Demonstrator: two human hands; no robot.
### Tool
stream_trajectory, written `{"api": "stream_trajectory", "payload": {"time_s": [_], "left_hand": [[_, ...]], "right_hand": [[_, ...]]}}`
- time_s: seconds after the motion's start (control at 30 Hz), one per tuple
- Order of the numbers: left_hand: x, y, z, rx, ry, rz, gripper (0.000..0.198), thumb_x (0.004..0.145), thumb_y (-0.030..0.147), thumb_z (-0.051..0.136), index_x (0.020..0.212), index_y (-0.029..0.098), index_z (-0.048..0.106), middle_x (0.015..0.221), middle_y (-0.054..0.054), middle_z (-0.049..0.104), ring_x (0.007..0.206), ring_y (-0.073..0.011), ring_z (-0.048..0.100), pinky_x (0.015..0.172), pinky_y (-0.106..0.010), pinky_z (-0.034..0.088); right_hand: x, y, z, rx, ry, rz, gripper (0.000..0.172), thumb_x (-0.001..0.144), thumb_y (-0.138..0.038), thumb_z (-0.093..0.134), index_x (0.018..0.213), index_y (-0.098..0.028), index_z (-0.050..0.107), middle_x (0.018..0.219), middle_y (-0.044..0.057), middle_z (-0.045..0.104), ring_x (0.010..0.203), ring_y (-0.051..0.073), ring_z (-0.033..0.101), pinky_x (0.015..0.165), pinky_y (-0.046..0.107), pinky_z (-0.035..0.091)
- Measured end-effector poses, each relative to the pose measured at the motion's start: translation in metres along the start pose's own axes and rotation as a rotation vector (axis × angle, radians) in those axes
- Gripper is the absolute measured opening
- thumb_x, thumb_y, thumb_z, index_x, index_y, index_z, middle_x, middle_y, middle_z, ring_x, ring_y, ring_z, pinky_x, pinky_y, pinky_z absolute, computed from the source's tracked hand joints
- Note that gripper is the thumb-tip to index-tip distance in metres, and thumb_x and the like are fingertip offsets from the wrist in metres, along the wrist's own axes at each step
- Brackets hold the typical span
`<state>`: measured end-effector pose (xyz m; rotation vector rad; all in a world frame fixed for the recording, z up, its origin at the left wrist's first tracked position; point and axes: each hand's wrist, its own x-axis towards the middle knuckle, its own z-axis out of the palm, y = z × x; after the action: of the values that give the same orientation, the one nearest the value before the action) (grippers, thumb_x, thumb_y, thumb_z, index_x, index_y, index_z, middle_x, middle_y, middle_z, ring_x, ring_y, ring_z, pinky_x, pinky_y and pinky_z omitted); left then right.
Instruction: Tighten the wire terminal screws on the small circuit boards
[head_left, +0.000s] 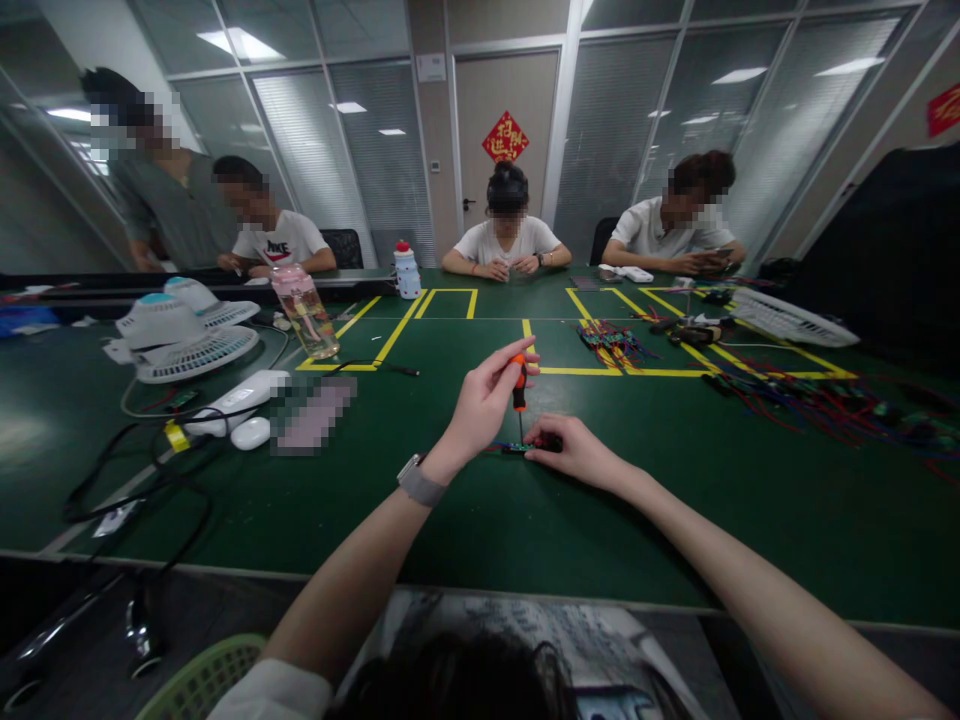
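My left hand (491,395) grips an orange and black screwdriver (519,385), held upright with its shaft pointing down. The tip meets a small green circuit board (516,448) with a dark part on it, lying on the green table mat (600,530). Fingers of my right hand (574,448) are closed on the board's right end and cover part of it. Thin red and blue wires come out at the board's left side.
Wired circuit boards (611,343) lie in a pile beyond my hands, and more wires (840,410) spread at the right. To the left are a pink-lidded bottle (306,312), white fans (187,340) and black cables (150,460). Several people sit or stand across the table.
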<state>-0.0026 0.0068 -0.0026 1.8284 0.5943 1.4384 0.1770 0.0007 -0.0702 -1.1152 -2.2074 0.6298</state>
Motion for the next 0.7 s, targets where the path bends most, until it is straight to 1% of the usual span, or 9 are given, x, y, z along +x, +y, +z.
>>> {"api": "stream_trajectory", "payload": {"time_s": [0.07, 0.17, 0.23, 0.3, 0.37, 0.43, 0.5, 0.63, 0.7], "left_hand": [[-0.0005, -0.0005, 0.0007, 0.018, 0.023, 0.007, 0.03, 0.092, 0.025, 0.054, 0.121, 0.021, 0.062, 0.103, -0.006, 0.065, 0.087, -0.0132, 0.063, 0.077, -0.026, 0.054], [-0.0018, -0.0002, 0.0018, 0.136, 0.071, 0.067, 0.022, 0.087, 0.026, 0.063, 0.108, 0.022, 0.069, 0.1, -0.004, 0.062, 0.09, -0.0132, 0.06, 0.078, -0.024, 0.052], [-0.0024, 0.0006, 0.0025, 0.115, 0.047, 0.071, 0.023, 0.092, 0.027, 0.055, 0.111, 0.024, 0.068, 0.107, -0.005, 0.061, 0.096, -0.014, 0.06, 0.082, -0.025, 0.052], [-0.0026, 0.0014, 0.003, 0.046, 0.017, 0.048, 0.028, 0.096, 0.026, 0.047, 0.118, 0.023, 0.064, 0.111, -0.007, 0.062, 0.097, -0.0142, 0.062, 0.082, -0.026, 0.052], [-0.0028, 0.0018, 0.0032, 0.042, 0.035, 0.04, 0.027, 0.095, 0.026, 0.05, 0.117, 0.023, 0.065, 0.106, -0.006, 0.063, 0.093, -0.0144, 0.063, 0.08, -0.026, 0.053], [-0.0029, 0.0019, 0.0028, 0.123, 0.086, 0.055, 0.022, 0.091, 0.028, 0.058, 0.109, 0.022, 0.068, 0.1, -0.005, 0.062, 0.092, -0.0146, 0.061, 0.077, -0.025, 0.052], [-0.0029, 0.0019, 0.0021, 0.198, 0.108, 0.08, 0.021, 0.09, 0.028, 0.059, 0.108, 0.023, 0.069, 0.101, -0.005, 0.059, 0.092, -0.0144, 0.059, 0.079, -0.025, 0.052], [-0.0024, 0.0018, 0.0018, 0.114, 0.018, 0.07, 0.032, 0.096, 0.024, 0.045, 0.124, 0.023, 0.061, 0.111, -0.007, 0.062, 0.095, -0.0138, 0.062, 0.084, -0.027, 0.052], [-0.0026, 0.0019, 0.0026, 0.082, 0.019, 0.055, 0.031, 0.095, 0.024, 0.048, 0.124, 0.022, 0.06, 0.107, -0.007, 0.064, 0.092, -0.014, 0.063, 0.08, -0.027, 0.053]], "right_hand": [[0.0001, 0.0001, 0.0001, -0.01, -0.003, 0.004, 0.008, 0.078, -0.019, 0.069, 0.084, -0.016, 0.068, 0.082, 0.004, 0.063, 0.074, 0.016, 0.058, 0.069, 0.029, 0.046], [0.0002, 0.0006, 0.0006, -0.022, -0.001, 0.007, 0.008, 0.077, -0.019, 0.07, 0.085, -0.015, 0.068, 0.081, 0.004, 0.063, 0.073, 0.016, 0.057, 0.068, 0.028, 0.046], [0.0004, 0.0008, 0.0008, -0.022, 0.001, 0.004, 0.008, 0.077, -0.019, 0.07, 0.084, -0.016, 0.068, 0.08, 0.003, 0.063, 0.072, 0.016, 0.057, 0.068, 0.028, 0.046], [0.0004, 0.0009, 0.001, -0.019, 0.002, 0.001, 0.007, 0.078, -0.019, 0.07, 0.084, -0.015, 0.068, 0.08, 0.003, 0.063, 0.072, 0.016, 0.057, 0.068, 0.028, 0.046], [0.0003, 0.0009, 0.0011, -0.018, 0.004, 0.002, 0.007, 0.077, -0.019, 0.07, 0.084, -0.015, 0.068, 0.079, 0.003, 0.062, 0.071, 0.016, 0.057, 0.067, 0.028, 0.046], [0.0001, 0.0009, 0.0012, -0.017, 0.008, 0.002, 0.007, 0.077, -0.018, 0.07, 0.084, -0.016, 0.068, 0.078, 0.003, 0.062, 0.071, 0.015, 0.057, 0.066, 0.027, 0.045], [-0.0001, 0.0011, 0.0015, -0.016, 0.012, 0.0, 0.007, 0.077, -0.018, 0.07, 0.083, -0.016, 0.068, 0.077, 0.002, 0.062, 0.07, 0.015, 0.056, 0.066, 0.027, 0.045], [-0.0007, 0.0017, 0.0021, -0.013, 0.013, -0.008, 0.007, 0.078, -0.02, 0.07, 0.084, -0.016, 0.068, 0.079, 0.003, 0.062, 0.07, 0.015, 0.057, 0.066, 0.027, 0.046], [-0.0011, 0.0017, 0.0021, -0.021, 0.013, -0.012, 0.008, 0.079, -0.021, 0.069, 0.086, -0.016, 0.068, 0.079, 0.003, 0.062, 0.07, 0.015, 0.057, 0.067, 0.028, 0.046]]}}
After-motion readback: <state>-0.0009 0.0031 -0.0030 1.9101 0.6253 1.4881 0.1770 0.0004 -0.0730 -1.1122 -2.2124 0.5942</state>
